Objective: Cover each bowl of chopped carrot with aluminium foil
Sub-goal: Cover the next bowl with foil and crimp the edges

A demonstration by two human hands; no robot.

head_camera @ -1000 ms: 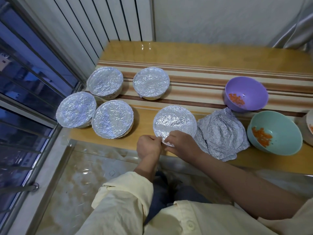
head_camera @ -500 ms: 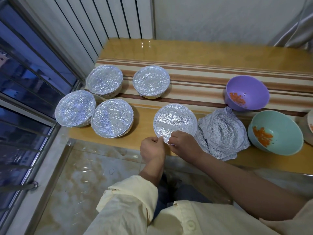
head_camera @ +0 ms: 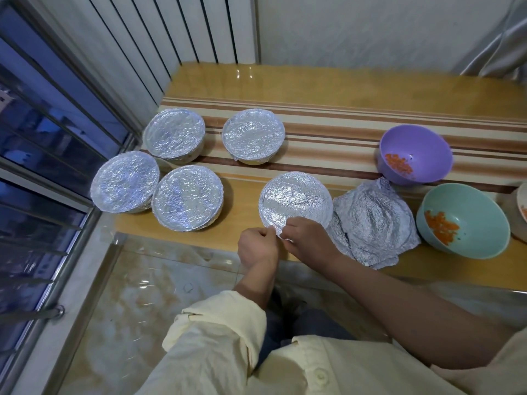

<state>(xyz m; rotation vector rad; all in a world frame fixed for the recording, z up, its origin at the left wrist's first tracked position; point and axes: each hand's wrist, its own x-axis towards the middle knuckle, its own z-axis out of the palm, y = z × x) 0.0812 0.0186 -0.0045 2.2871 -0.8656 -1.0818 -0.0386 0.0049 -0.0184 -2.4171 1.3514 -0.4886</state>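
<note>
Since the earlier frame the left hand [head_camera: 258, 245] has edged closer to the right hand [head_camera: 309, 238]. Both remain at the near rim of the foil-covered bowl [head_camera: 295, 199].

Head view: that bowl stands at the front edge of the table [head_camera: 342, 84], its contents hidden. Four further covered bowls [head_camera: 186, 198] are grouped at the left. At the right, a purple bowl [head_camera: 427, 143] and a teal bowl [head_camera: 479, 218] stand uncovered, each holding chopped carrot [head_camera: 440, 228]. Loose foil sheets [head_camera: 373, 223] lie crumpled between the teal bowl and the foil-covered bowl. The fingers of both hands are curled, pinching the foil at the foil-covered bowl's near rim, and the two hands nearly touch.
</note>
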